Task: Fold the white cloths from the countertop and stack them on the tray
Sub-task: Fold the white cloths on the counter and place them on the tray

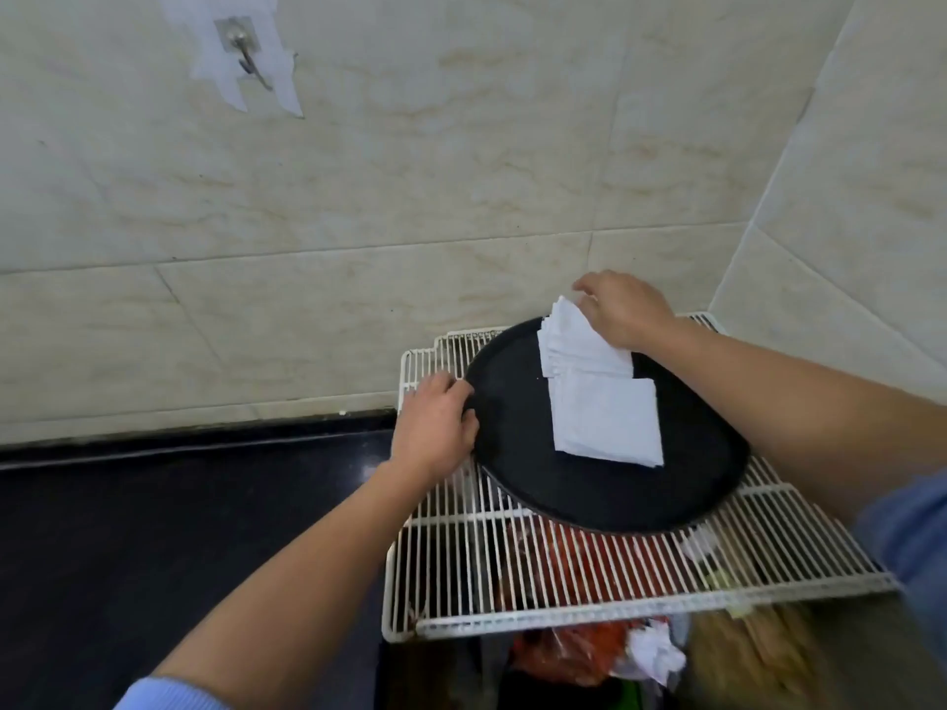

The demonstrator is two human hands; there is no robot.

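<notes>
The left hand [435,427], fingers [458,392] curled, is gripping the black tray [512,433] at its 9 o'clock rim. The right hand [622,310] is clasping a tilted stack of white cloths [574,345] at the tray's 12 o'clock. A wire rack [512,571] is bearing the tray.

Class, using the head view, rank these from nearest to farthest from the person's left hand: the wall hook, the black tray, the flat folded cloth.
1. Black tray: the left hand grips its left rim.
2. Flat folded cloth: mid-tray, right of the hand.
3. Wall hook: high on the tiled wall, upper left.
</notes>
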